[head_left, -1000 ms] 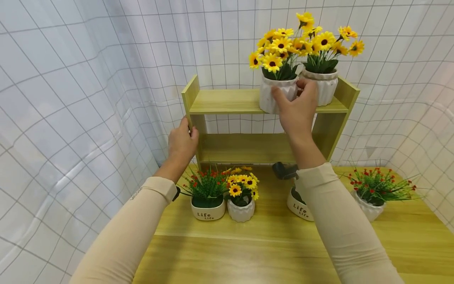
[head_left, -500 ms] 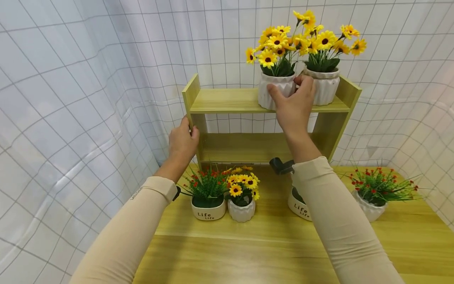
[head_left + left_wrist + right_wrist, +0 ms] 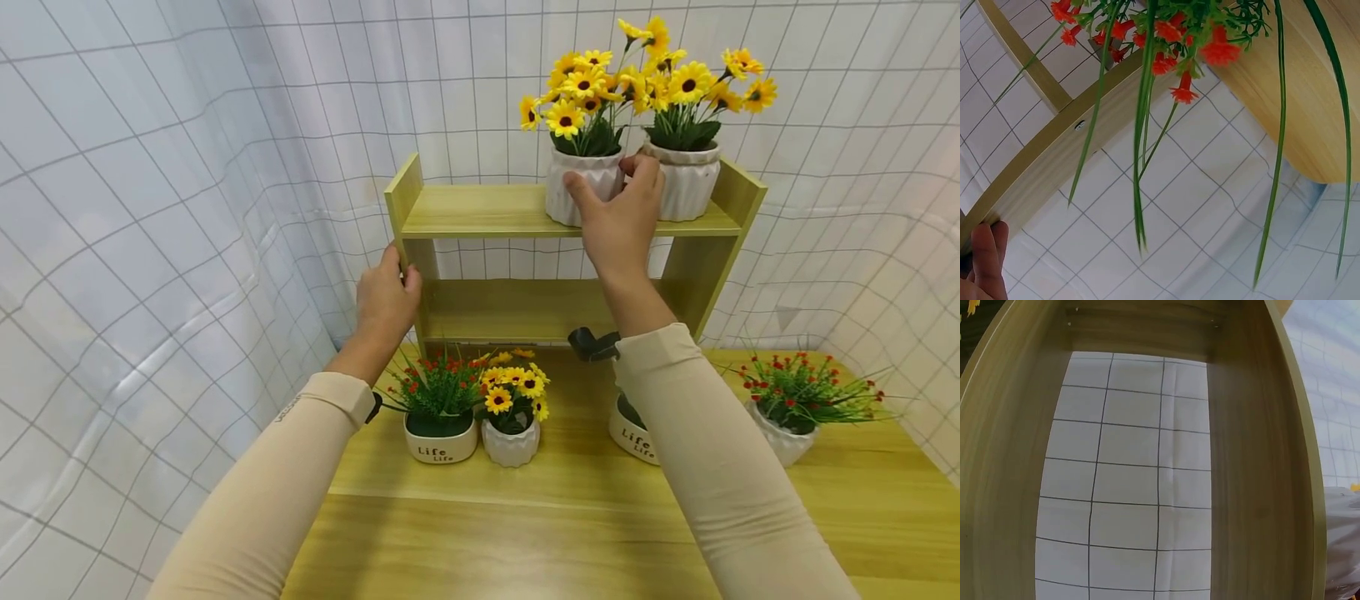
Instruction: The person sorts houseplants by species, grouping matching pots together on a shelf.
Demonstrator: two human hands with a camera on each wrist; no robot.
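My left hand (image 3: 387,297) holds the left side panel of a light wooden shelf (image 3: 480,208); its fingers (image 3: 988,259) show against the panel edge in the left wrist view. My right hand (image 3: 622,221) grips a white ribbed flowerpot (image 3: 562,185) of yellow daisies on the top board, thumb on the front, other fingers at its right side. A second white flowerpot (image 3: 692,187) with yellow daisies stands just right of it, near the shelf's right end. At the right wrist view's edge, part of a white pot (image 3: 1341,537) shows; the hand is out of that view.
On the wooden table (image 3: 480,542) before the shelf stand a "Life" pot (image 3: 441,448) with red flowers and a small daisy pot (image 3: 512,444). Another "Life" pot (image 3: 632,435) is partly behind my right sleeve. A red-flowered pot (image 3: 783,437) leans at the right.
My right hand has moved the daisy flowerpot slightly left and back, so its base now lies behind the top board's front edge. My left hand has stayed in place.
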